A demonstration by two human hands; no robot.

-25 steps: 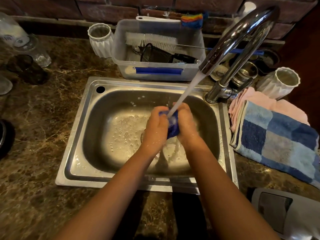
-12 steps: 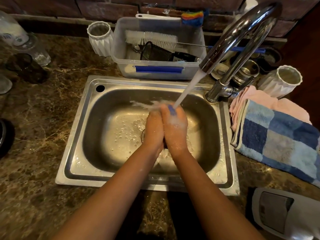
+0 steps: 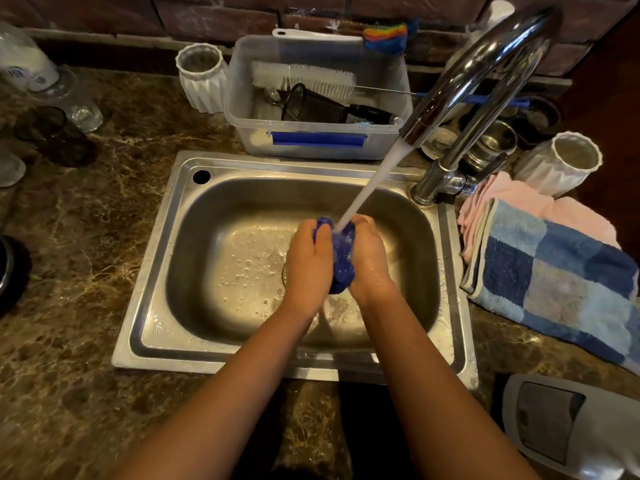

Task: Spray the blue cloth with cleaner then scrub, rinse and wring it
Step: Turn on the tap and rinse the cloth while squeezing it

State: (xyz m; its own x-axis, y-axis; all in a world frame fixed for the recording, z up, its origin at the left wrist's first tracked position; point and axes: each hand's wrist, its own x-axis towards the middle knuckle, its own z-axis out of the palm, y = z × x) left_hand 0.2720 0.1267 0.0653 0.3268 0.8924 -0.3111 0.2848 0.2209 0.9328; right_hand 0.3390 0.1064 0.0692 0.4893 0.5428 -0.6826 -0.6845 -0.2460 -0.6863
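Observation:
A bunched dark blue cloth point(image 3: 342, 261) is pressed between my two palms over the middle of the steel sink point(image 3: 152, 292). My left hand point(image 3: 308, 261) grips its left side and my right hand point(image 3: 369, 258) its right side. Water streams from the chrome tap point(image 3: 478, 74) straight onto the top of the cloth. Most of the cloth is hidden by my fingers; a strip shows between the hands and a tip pokes out above the left hand. Bubbles and wet patches lie on the sink floor.
Behind the sink stands a clear plastic tub point(image 3: 318, 136) holding a bottle brush and dark utensils, with a white ribbed cup point(image 3: 202, 77) to its left. A second ribbed cup point(image 3: 561, 161), a pink cloth point(image 3: 512, 195) and a blue checked towel point(image 3: 554, 271) lie at the right. Glass jars point(image 3: 41, 84) stand far left.
My hands were clasped tight over the cloth half a second ago; they have parted slightly, so more of the blue cloth shows between them under the stream.

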